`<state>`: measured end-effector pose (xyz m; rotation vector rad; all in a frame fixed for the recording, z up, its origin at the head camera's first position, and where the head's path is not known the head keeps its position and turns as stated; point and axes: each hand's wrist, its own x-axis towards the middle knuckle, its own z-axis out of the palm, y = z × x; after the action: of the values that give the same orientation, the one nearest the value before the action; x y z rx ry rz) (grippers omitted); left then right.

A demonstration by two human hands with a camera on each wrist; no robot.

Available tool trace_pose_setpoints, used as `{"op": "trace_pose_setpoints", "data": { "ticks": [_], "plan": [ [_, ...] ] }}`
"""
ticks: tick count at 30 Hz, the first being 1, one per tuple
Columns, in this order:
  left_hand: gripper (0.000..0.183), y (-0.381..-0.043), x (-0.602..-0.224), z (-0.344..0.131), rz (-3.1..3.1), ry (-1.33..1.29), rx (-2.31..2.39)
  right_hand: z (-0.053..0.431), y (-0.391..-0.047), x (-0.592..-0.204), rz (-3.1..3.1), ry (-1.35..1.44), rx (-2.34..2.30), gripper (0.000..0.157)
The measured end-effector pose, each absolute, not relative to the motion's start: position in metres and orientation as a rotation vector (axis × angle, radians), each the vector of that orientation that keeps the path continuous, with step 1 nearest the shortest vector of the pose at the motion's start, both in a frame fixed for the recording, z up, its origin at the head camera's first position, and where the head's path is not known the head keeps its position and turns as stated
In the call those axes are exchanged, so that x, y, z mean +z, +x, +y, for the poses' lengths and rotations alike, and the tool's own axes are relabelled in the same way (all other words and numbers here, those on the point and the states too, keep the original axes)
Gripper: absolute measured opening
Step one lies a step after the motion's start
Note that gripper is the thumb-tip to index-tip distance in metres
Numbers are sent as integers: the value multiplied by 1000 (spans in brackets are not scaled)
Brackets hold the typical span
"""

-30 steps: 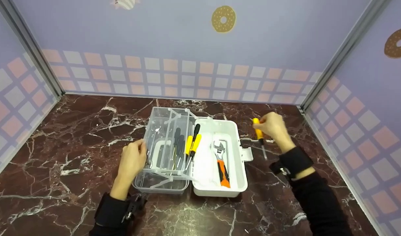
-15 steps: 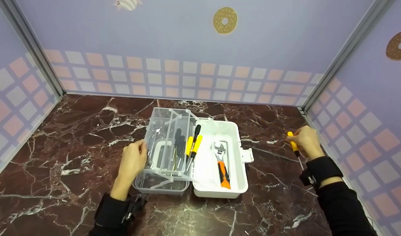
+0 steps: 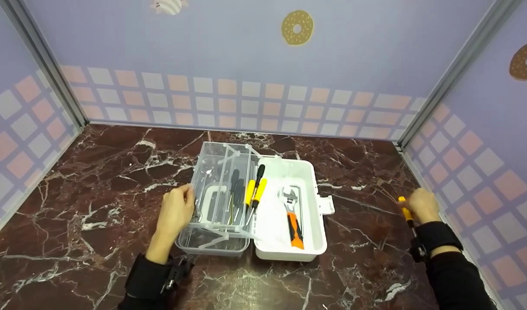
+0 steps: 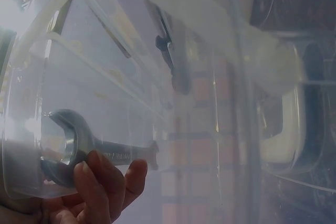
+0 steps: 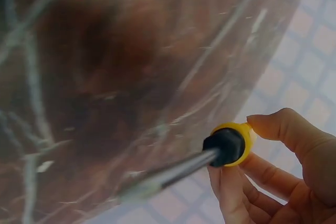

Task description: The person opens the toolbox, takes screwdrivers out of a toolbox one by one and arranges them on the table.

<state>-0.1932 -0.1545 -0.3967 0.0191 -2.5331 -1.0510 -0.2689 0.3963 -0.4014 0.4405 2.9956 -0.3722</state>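
Held by its yellow handle, a screwdriver (image 3: 405,209) is pinched in my right hand (image 3: 423,206) over the table's right side, near the wall. The right wrist view shows its shaft (image 5: 170,176) pointing away from the fingers. My left hand (image 3: 173,213) grips the left edge of the clear tray (image 3: 201,224) of an opened toolbox. An open-ended wrench (image 4: 113,153) shows through the clear plastic beside those fingertips. Yellow-handled screwdrivers (image 3: 260,191) and dark-handled ones lie in the trays. An adjustable wrench (image 3: 295,232) with orange and black handle lies in the white base (image 3: 321,241).
The toolbox's white latch (image 3: 326,205) juts out to the right. Beneath everything is a dark red marbled table (image 3: 358,275). Patterned walls (image 3: 254,51) stand at the back, left and right, and the right wall is close to my right hand.
My right hand has carried the screwdriver rightward and toward me, away from the toolbox. The left hand has stayed at the tray's edge.
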Motion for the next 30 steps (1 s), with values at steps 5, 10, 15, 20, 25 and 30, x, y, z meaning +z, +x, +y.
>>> {"op": "trace_pose_setpoints", "data": {
  "ticks": [5,10,15,20,25,30],
  "plan": [
    [21,-194,-396,-155,-2529,6,-1053,404,-264,-416,2974,426,-385,35],
    [21,-195,-396,-154,-2528,-1,-1057,405,-263,-425,2889,518,-435,30],
    [21,-194,-396,-154,-2533,2,-1064,405,-264,-431,2860,582,-399,39],
    [24,-194,-397,-155,-2533,3,-1066,402,-263,-436,2884,569,-365,40],
    [23,-193,-397,-155,-2534,8,-1059,400,-261,-436,2886,528,-364,35],
    [21,-194,-397,-155,-2540,19,-1064,400,-258,-434,2865,517,-388,28]
  ]
}}
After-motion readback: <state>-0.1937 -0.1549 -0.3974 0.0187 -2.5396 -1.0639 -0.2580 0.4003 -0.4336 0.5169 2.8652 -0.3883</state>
